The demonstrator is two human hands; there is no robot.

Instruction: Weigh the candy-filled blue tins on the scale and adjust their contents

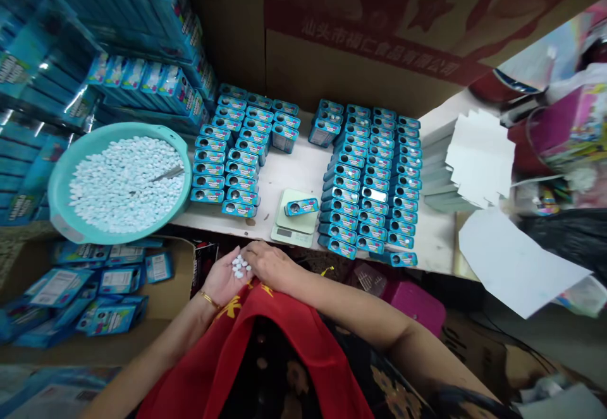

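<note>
White tablets lie in a small heap on the cupped palm of the left hand, held open and upturned close to the body, at the near edge of the table. The right hand rests against it from the right, fingers curled onto the heap; whether they pinch a tablet I cannot tell. Just beyond the hands a small scale carries one blue tin lying flat. Rows of like tins stand to its left, and more rows to its right. At the far left a teal basin is full of the same white tablets, with a scoop lying in them. Stacked blue cartons rise behind the basin. White cards are piled at the right. A red apron covers the person's front.
</note>
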